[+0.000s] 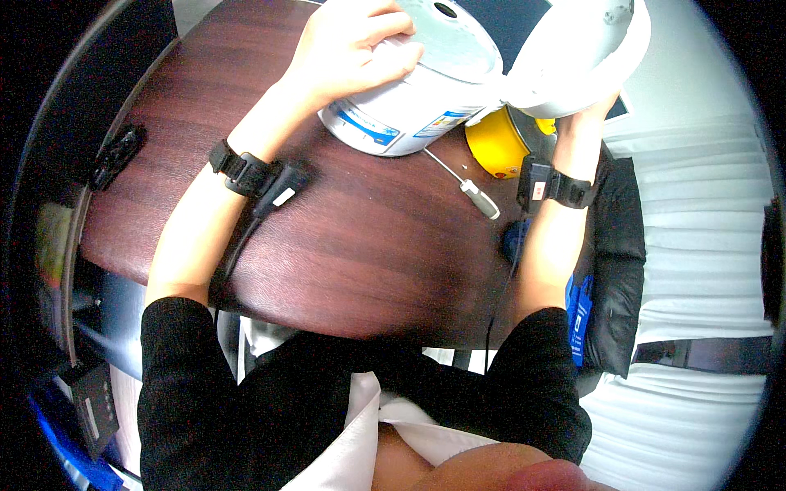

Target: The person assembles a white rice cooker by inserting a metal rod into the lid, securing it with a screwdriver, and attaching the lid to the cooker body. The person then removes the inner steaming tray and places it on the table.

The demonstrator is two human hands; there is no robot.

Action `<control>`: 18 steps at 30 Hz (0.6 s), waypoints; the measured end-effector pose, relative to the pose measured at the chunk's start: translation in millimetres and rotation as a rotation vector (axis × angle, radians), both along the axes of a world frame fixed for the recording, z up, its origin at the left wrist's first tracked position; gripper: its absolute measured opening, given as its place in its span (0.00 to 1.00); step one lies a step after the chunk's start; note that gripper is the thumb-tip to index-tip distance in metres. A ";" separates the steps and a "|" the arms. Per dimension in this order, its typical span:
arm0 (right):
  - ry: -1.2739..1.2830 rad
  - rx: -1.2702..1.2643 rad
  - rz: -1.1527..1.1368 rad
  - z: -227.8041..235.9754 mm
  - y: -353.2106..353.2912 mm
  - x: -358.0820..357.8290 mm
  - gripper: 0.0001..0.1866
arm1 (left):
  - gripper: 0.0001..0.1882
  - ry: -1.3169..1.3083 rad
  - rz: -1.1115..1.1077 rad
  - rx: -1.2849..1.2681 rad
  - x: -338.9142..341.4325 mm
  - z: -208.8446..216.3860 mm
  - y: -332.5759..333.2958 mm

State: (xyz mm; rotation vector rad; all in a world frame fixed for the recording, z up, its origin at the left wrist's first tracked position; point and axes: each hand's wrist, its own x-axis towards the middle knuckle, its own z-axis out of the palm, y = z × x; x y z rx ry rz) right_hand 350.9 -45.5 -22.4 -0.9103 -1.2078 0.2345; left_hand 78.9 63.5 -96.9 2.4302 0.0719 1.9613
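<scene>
A tilted white round tub (pixel 372 135) with blue labels shows a pale grey top with a dark hole in it. My left hand (pixel 352 49) grips its upper left side, the fingers bent against the rim. Joined to the tub's right side, a white round lid (pixel 565 78) stands swung open. My right hand (pixel 583 123) holds the lid from below and behind; its fingers are hidden by the lid. Just beneath the tub, a screwdriver (pixel 479 199) with a grey handle lies on the table, its shaft pointing at the tub's base.
A yellow round object (pixel 495 146) sits under the lid, partly hidden. The brown wooden table (pixel 344 270) has a dark object (pixel 117 157) at its left edge. A black cable (pixel 237 245) runs beside my left forearm. A black padded item (pixel 618 270) and white curtain (pixel 704 245) are at right.
</scene>
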 end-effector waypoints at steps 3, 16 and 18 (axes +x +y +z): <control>-0.012 -0.034 0.013 5.0 -0.1 -0.8 0.22 | 0.08 -0.016 0.031 0.003 2.1 -1.6 -2.5; -0.014 -0.039 0.007 -14.1 -13.2 3.0 0.22 | 0.26 0.036 0.084 0.051 0.1 -0.4 -7.0; -0.011 -0.030 0.002 -18.7 -13.4 2.2 0.22 | 0.29 0.066 0.103 0.090 -0.3 -0.7 -5.3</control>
